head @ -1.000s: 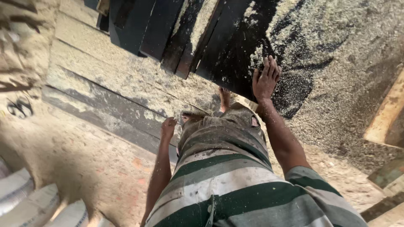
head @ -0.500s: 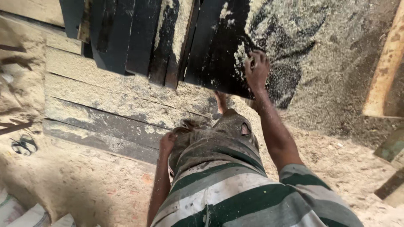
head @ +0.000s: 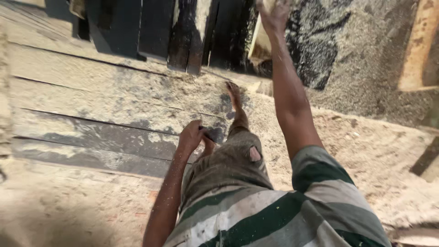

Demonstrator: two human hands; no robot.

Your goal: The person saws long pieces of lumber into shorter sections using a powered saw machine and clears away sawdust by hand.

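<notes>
The right hand (head: 274, 13) is raised at the far top edge of the view, fingers curled around the end of a pale wooden board (head: 257, 39) whose underside shows light against the dark planks (head: 183, 32) beside it; the board tilts up off the pile, its lifted end in the grip. How tightly the fingers close I cannot tell, since the top of the hand is cut off by the frame. The left hand (head: 192, 137) hangs low by the thigh, loosely curled, with something thin and dark (too small to make out) sticking from it. A bare foot (head: 234, 93) is planted on the sawdust-covered floor planks (head: 100, 105), just near of the dark stack. To the right lies a heap of sawdust (head: 366, 59) streaked with black, and a pale timber (head: 418, 45) stands at the far right edge
</notes>
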